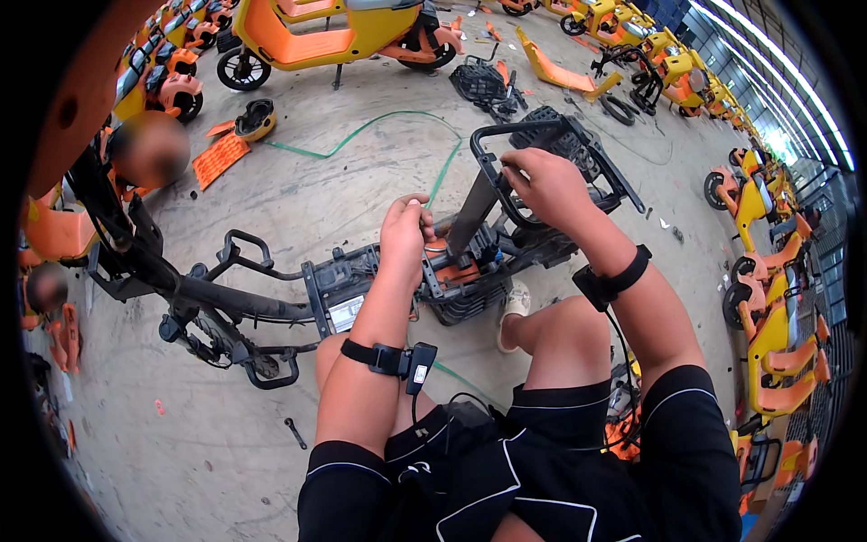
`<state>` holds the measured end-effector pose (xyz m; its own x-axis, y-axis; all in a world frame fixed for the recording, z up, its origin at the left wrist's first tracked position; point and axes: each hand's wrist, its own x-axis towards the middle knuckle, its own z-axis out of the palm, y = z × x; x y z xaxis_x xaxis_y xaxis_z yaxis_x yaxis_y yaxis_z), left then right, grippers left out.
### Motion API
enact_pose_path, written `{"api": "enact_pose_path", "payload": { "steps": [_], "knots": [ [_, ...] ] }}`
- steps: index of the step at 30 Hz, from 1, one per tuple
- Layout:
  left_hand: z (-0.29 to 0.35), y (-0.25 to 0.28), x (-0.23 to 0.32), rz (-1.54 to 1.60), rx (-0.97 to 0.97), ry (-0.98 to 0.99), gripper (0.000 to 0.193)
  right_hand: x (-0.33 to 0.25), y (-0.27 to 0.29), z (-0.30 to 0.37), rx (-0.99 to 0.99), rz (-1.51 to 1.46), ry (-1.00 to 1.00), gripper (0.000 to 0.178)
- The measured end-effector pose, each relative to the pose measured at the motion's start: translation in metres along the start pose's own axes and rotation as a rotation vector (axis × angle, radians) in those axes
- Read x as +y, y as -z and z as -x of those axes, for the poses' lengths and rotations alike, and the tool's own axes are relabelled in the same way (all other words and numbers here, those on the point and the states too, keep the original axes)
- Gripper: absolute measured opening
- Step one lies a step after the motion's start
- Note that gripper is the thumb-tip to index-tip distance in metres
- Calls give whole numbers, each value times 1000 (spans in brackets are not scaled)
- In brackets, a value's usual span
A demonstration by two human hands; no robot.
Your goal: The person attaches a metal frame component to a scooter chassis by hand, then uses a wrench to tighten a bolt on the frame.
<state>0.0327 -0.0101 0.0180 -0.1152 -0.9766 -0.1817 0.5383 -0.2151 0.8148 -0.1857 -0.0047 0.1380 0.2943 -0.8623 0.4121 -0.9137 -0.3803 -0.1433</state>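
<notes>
A stripped scooter frame (244, 301) of dark metal stretches across the floor before my knees. Over its middle, beside an orange part (440, 256) set in the frame, my left hand (405, 230) is closed with thumb and fingers together; whatever they pinch is hidden. My right hand (546, 187) is at the black tubular rear rack (492, 135), its fingers curled in close at the rack's near-left bar. I cannot make out whether they grip the bar or a small piece. A thick grey post (473, 214) rises between my hands.
A green strap (361, 129) trails over the concrete beyond the frame. A yellow-and-black helmet (256, 120) and an orange ribbed panel (219, 161) lie at far left. Black baskets and loose parts are scattered behind the rack. A wrench (295, 434) lies at near left. Yellow scooters (321, 41) stand around.
</notes>
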Motion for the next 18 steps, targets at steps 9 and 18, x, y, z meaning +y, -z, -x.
{"api": "enact_pose_path", "payload": {
  "steps": [9,18],
  "knots": [
    [-7,7,-1,-57,3,-18,23,-5,2,3,20,70,49,20],
    [-11,3,-1,-99,12,-21,23,-8,17,-7,-156,170,64,20]
  ]
}}
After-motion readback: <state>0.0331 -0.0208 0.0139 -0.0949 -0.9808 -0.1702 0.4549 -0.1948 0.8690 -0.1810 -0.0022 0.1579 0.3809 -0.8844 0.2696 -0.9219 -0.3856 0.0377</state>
